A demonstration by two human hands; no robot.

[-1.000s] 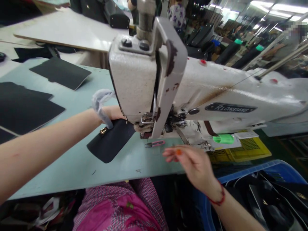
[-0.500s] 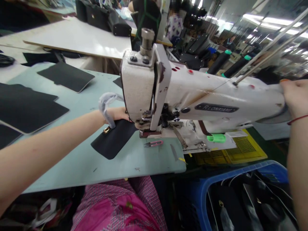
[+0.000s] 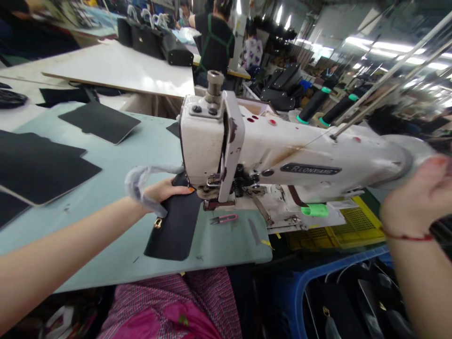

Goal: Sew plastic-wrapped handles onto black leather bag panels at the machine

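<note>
A white sewing machine (image 3: pixel 282 150) stands on the pale green table (image 3: pixel 106 221). A black leather piece (image 3: pixel 176 226) with a small gold clasp lies under the machine's needle end. My left hand (image 3: pixel 162 190) rests on top of this piece beside the presser foot, fingers pressed flat on it, with a strip of clear plastic (image 3: pixel 141 186) around the wrist. My right hand (image 3: pixel 416 197), blurred, is at the machine's handwheel on the far right, fingers curled against it. A red cord circles that wrist.
Pink thread snips (image 3: pixel 224 219) lie on the table by the needle. Black panels (image 3: pixel 35 169) lie at left. A blue crate (image 3: pixel 318 282) of black parts stands at lower right, a yellow tray (image 3: pixel 353 226) behind it. A person (image 3: pixel 213 40) works at a far table.
The black piece has swung round so its long side points towards me. My right hand has gone from in front of the machine up to the handwheel. The view has pulled back.
</note>
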